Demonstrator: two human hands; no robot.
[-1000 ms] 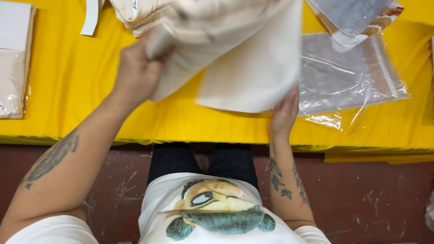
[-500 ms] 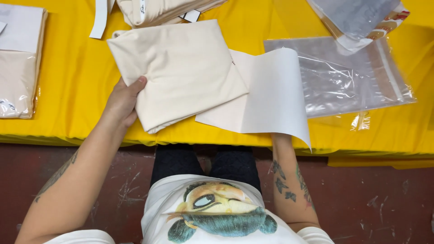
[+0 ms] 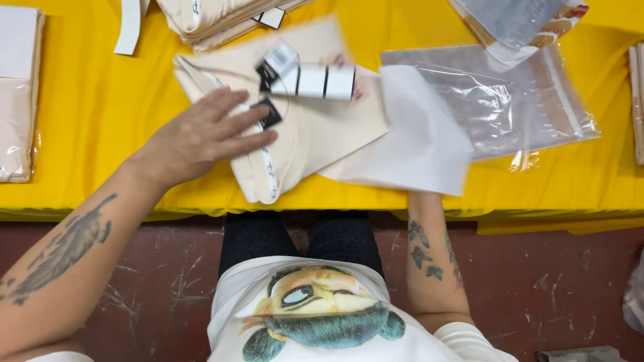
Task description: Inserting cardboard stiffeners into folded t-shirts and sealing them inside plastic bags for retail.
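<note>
Left hand [image 3: 201,137] lies flat, fingers spread, on the folded cream garment [image 3: 295,134] at the yellow table's [image 3: 100,107] near edge. Right hand is hidden under the white paper sheet [image 3: 409,137]; grip can't be told. Garment overhangs the edge, so it could slide off.

R hand is totally hidden under the white sheet [image 3: 409,144], which is motion-blurred, so can't tell its grip. Hang tags [image 3: 310,79] on the folded cream garment [image 3: 315,134] are blurry too. Cream stack [image 3: 215,17] cut off by top edge, bagged pile [image 3: 17,100] by left edge.
</note>
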